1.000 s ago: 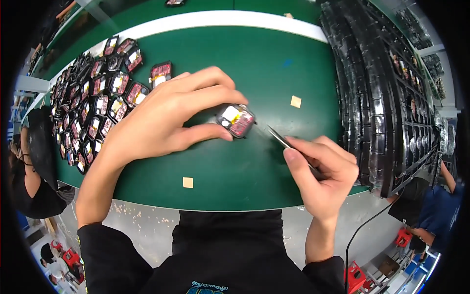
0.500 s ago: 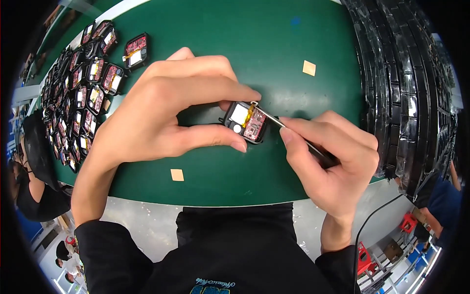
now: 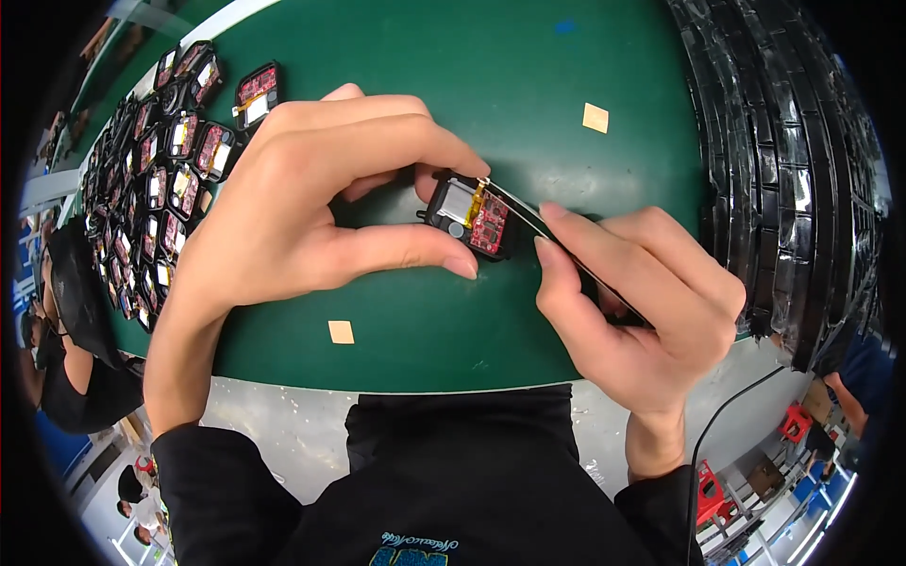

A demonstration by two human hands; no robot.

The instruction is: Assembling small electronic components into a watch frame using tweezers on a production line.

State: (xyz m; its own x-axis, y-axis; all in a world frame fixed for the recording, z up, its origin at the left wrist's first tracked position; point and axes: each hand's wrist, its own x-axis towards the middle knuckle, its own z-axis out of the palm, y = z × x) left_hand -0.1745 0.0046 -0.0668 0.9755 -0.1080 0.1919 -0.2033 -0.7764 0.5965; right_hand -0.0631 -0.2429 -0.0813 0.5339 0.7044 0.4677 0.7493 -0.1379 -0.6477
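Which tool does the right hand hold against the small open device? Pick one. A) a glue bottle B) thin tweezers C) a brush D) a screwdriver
B: the right hand pinches thin tweezers whose tip meets the top edge of the open device, held by the left hand.

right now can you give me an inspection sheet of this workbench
surface: green mat-covered bench, pale front edge
job's things: small black open-cased module with red circuit board; thin metal tweezers, tip at its top edge
clutter: rows of similar open black modules at left; two small tan square pads; stacked black plastic trays at right
grippers: left hand pinches the module; right hand holds the tweezers
cables: thin black cable below the bench, lower right
surroundings: other people at left and lower right edges
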